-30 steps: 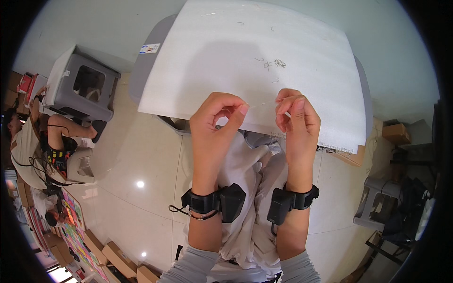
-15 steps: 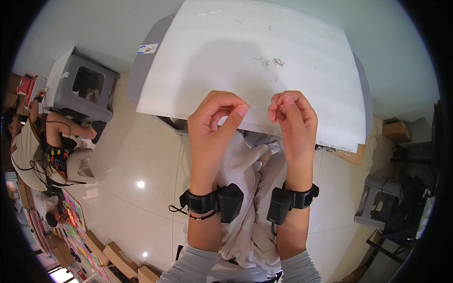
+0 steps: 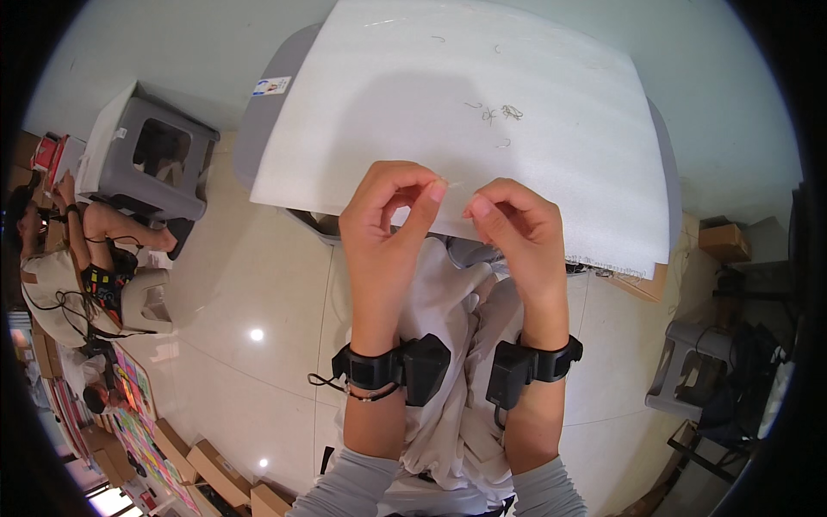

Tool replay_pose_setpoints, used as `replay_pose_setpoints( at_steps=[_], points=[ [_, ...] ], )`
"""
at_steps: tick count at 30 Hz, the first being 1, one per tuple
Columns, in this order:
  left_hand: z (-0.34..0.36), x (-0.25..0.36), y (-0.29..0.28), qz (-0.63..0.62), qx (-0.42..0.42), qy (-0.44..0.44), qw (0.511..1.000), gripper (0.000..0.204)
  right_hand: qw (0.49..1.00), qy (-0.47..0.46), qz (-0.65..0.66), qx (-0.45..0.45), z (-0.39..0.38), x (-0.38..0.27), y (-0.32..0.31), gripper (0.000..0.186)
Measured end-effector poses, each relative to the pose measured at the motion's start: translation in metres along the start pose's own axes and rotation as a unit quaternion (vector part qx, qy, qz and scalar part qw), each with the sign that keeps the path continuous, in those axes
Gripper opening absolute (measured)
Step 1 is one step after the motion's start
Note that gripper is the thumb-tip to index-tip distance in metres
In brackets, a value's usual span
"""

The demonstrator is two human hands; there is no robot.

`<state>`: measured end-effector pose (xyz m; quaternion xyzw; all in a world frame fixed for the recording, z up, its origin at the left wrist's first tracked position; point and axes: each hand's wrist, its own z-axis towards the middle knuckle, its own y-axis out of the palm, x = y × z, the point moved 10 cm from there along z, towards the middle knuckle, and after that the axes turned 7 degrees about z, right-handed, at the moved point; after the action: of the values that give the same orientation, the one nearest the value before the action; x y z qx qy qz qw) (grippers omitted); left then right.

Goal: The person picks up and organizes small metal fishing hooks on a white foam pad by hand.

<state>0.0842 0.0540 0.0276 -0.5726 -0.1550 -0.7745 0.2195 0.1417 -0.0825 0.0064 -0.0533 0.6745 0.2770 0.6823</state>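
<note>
Both my hands are raised over the near edge of a white foam sheet (image 3: pixel 586 172). My left hand (image 3: pixel 392 202) pinches thumb against forefinger, and a thin pale line (image 3: pixel 456 183) sticks out of its tips. Close beside it, the thumb and fingers of my right hand (image 3: pixel 517 224) are pressed together; whatever they hold is too small to make out. Beyond my hands lies a small heap of fine hooks (image 3: pixel 512 112), like fish hooks. A small cluster (image 3: pixel 488 115) sits next to it, and single hooks (image 3: pixel 503 144) are scattered around.
The sheet covers a grey table (image 3: pixel 271 112). A fringe of small hooks (image 3: pixel 603 265) lines its near right edge. Grey stools (image 3: pixel 159 159) stand at left and right (image 3: pixel 689 370). Another person (image 3: pixel 65 276) sits far left. Cardboard boxes (image 3: pixel 220 474) lie at lower left.
My right hand has moved left and slightly down, toward my left hand, its fingers turning inward. My left hand has shifted slightly; the pale line at its tips shows more clearly.
</note>
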Motion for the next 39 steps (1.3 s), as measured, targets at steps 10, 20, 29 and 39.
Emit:
replay_pose_setpoints(
  at_steps=[10,20,29,39],
  points=[
    [-0.002,0.004,0.021,0.008,-0.093,0.028,0.995,0.005,0.993,-0.073,0.013,0.092,-0.002,-0.013,-0.022,0.007],
    [-0.001,-0.007,0.001,-0.014,0.009,-0.060,0.998,0.005,0.997,-0.066,-0.005,0.028,0.001,-0.011,-0.010,0.004],
    [-0.002,-0.016,0.009,0.043,-0.028,-0.074,0.996,0.004,0.998,-0.059,0.027,0.020,0.002,-0.012,-0.007,0.003],
    [-0.004,-0.006,0.026,0.027,-0.109,-0.039,0.993,0.004,0.995,-0.025,0.040,0.090,0.002,-0.003,-0.021,0.006]
  ],
)
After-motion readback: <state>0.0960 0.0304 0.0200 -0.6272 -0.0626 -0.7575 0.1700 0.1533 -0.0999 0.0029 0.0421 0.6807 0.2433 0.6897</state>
